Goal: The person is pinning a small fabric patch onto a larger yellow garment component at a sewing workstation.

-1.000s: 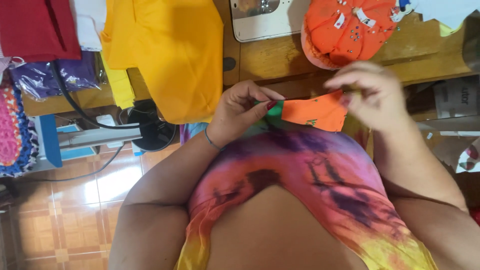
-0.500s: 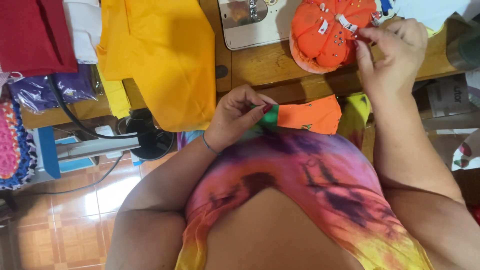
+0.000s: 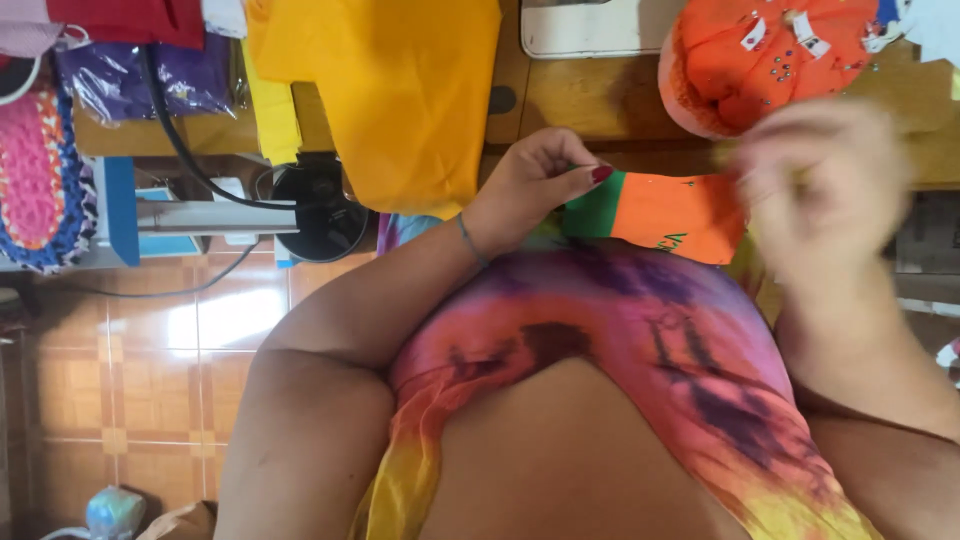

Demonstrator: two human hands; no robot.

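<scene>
Left hand (image 3: 535, 190) pinches the orange-and-green cloth piece's (image 3: 665, 212) green edge.

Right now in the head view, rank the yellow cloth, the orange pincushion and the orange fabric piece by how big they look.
1. yellow cloth
2. orange pincushion, partly cut off by the frame
3. orange fabric piece, pinched by the left hand

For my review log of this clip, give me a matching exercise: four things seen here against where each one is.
Things:
1. orange and green fabric piece
2. yellow cloth
3. orange pincushion
4. crocheted mat

Places:
A. far left edge
B. pinched in the left hand
C. hanging over the wooden table edge
D. on the table, above the blurred right hand

Pairs: 1-B, 2-C, 3-D, 4-A
</scene>
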